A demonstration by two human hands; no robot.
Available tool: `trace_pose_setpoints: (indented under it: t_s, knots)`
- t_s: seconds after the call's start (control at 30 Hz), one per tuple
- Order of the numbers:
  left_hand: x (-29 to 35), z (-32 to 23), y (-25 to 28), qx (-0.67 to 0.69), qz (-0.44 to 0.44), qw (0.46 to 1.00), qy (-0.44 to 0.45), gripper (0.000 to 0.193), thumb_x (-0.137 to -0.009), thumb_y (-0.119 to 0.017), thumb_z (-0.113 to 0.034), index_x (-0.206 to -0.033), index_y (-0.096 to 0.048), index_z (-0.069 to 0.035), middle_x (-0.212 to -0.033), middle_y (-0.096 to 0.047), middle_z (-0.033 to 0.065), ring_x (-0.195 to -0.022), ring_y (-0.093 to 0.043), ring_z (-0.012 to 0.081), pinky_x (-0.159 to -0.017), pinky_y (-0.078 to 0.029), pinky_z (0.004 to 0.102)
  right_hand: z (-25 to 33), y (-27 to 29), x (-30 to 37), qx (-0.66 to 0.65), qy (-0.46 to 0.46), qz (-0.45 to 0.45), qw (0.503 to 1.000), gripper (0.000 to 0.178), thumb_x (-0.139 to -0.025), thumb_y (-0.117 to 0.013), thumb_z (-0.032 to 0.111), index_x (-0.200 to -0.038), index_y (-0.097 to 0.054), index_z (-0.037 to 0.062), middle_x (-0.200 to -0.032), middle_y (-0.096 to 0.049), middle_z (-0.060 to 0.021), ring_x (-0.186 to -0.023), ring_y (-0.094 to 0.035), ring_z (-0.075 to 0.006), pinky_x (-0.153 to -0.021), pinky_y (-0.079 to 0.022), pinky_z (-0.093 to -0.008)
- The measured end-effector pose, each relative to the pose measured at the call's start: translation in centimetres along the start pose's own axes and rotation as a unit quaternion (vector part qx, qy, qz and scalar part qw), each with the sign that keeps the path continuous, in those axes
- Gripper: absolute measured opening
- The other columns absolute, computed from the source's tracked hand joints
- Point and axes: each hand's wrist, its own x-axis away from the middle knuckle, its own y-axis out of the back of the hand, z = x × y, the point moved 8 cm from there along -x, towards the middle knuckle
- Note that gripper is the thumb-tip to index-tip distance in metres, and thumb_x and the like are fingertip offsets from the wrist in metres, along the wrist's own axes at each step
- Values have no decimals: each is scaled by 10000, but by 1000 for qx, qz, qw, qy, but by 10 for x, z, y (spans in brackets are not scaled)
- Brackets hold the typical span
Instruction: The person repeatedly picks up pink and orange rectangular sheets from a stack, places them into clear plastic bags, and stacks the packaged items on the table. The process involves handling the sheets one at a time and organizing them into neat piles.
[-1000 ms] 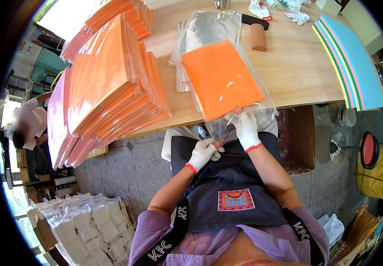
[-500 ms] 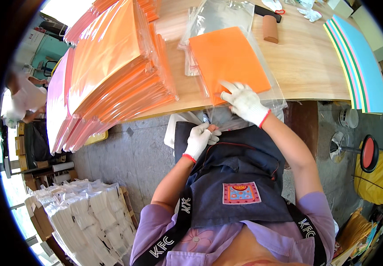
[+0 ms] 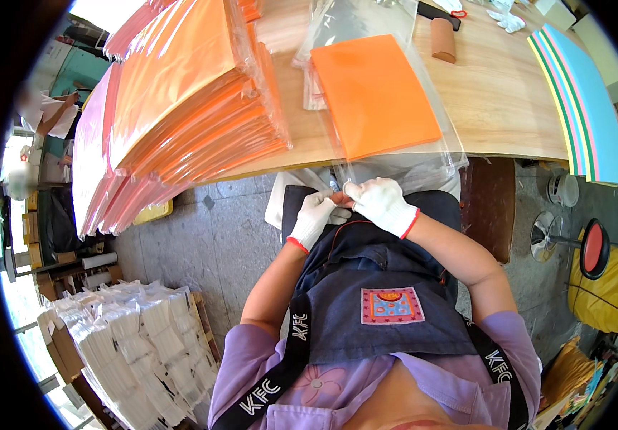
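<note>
A stack of orange sheets [image 3: 377, 97] lies inside a clear plastic bag [image 3: 448, 143] at the table's near edge, the bag's near end hanging over toward my lap. My left hand [image 3: 315, 216], in a white knit glove with a red cuff, is closed in a pinch at the bag's near left corner. Beside it, my right hand [image 3: 384, 206], gloved alike, also pinches there, its fingertips meeting the left ones. Bare fingertips show at the left glove. Exactly which edge of the film each hand grips is hard to make out.
Tall piles of bagged orange sheets [image 3: 187, 86] stand at left. More clear bags [image 3: 352, 18] lie beneath the orange stack. A brown block [image 3: 443, 41] sits behind it; coloured sheets [image 3: 588, 107] are at right. Below stand white bundles [image 3: 133, 344] and a round-seated stool [image 3: 595, 249].
My right hand has left the orange sheets and come down and left to meet my left hand at the bag's near end. The view has shifted slightly.
</note>
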Motion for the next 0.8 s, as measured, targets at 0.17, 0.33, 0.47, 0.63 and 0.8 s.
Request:
trace_pose_setpoints:
  t_s: [0.17, 0.33, 0.47, 0.63, 0.8]
  knots:
    - [1, 0, -1, -9, -20, 1000, 22, 230, -911, -498, -173, -972, -585, 31, -887, -652, 102, -711, -623, 143, -640, -520, 255, -1, 16, 7, -178, -5, 4, 984, 96, -765, -580, 195, -790, -548, 108, -659, -631, -89, -602, -634, -231, -519, -483, -352]
    - [13, -10, 4, -134, -72, 988, -30, 259, -928, -498, -221, -909, -598, 18, -874, -660, 113, -684, -623, 134, -617, -513, 247, -168, 107, 120, -829, -206, -337, 396, 213, -885, -513, 159, -679, -493, 111, -593, -460, 4, -489, -456, -98, -449, -398, -211]
    - [7, -11, 9, -220, -35, 973, -66, 270, -933, -497, -229, -894, -595, 19, -853, -661, 104, -661, -616, 115, -598, -505, 227, -312, 162, 303, -722, -85, -529, 438, 247, -913, -455, 200, -679, -499, 136, -546, -427, 15, -506, -438, -111, -475, -391, -271]
    - [33, -69, 1, -610, -160, 667, -397, 259, -687, -690, -48, -931, -604, -59, -876, -612, 100, -816, -599, 273, -687, -486, 358, -269, -34, 382, 75, -413, 299, 857, 159, -859, -488, 238, -915, -583, 123, -831, -608, -106, -775, -593, -266, -680, -467, -413]
    - [36, -98, -61, -696, -53, 472, -539, 474, -585, -696, -92, -1044, -583, -131, -1160, -519, 62, -1029, -478, 318, -810, -430, 469, -185, 94, 181, 97, -223, -173, 954, 348, -725, -635, 197, -1067, -594, 143, -1005, -605, -104, -934, -575, -263, -807, -451, -393]
